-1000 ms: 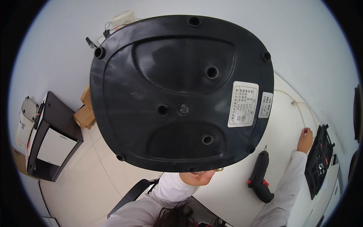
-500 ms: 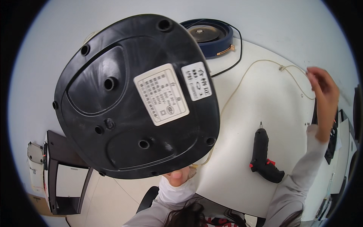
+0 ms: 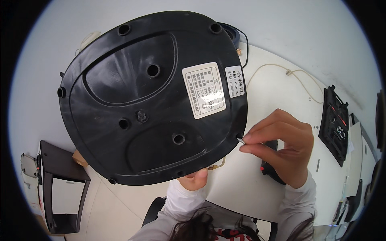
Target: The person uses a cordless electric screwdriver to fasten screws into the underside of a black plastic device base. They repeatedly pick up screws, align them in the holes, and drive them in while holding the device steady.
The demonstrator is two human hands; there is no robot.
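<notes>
A broad black plastic appliance base (image 3: 112,148) is held up before me, its underside facing me. It has several round screw holes, two moulded recesses and two white labels (image 3: 205,90). My left hand (image 3: 195,179) grips its lower edge, thumb showing in front and the other fingers hidden behind. My right hand (image 3: 283,142) pinches a small metal screw (image 3: 241,141) between thumb and fingertips, right beside the hole at the base's lower right edge. How far the screw is in that hole, if at all, I cannot tell. Behind my right hand lies a black cordless screwdriver (image 3: 273,170), partly hidden.
A black tool case (image 3: 334,124) lies open at the right of the white table (image 3: 237,197). A pale cord (image 3: 277,65) loops across the far side. Partly covered by the base is a blue round appliance (image 3: 232,34). A dark cabinet (image 3: 64,176) stands at left.
My right hand has come from the far right of the table to the base's lower right edge, a screw now visible in its pinch. The base has shifted right and turned slightly.
</notes>
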